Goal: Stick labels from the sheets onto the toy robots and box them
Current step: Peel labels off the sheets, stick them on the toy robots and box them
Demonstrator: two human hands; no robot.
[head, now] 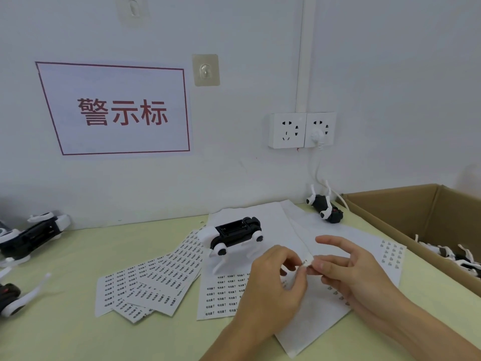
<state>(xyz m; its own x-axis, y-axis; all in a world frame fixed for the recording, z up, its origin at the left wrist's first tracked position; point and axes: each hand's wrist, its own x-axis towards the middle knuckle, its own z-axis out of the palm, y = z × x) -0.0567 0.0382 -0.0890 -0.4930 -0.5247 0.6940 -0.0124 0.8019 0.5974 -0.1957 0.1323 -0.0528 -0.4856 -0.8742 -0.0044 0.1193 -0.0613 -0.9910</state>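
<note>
A small white label [307,262] is pinched between the fingertips of my left hand [273,285] and my right hand [348,269], just above the label sheets. A black and white toy robot [235,235] lies belly-up on the sheets right behind my hands, its battery bay facing up. Several label sheets [156,285] are fanned out on the table to the left, and another printed sheet [221,295] lies under my left wrist. A second toy robot [325,207] lies near the wall at the back right.
An open cardboard box [406,212] stands at the right with several robots [453,256] inside. More toy robots [31,235] lie at the left table edge. Wall sockets [302,130] with a white cable and a red-lettered sign [117,110] are on the wall.
</note>
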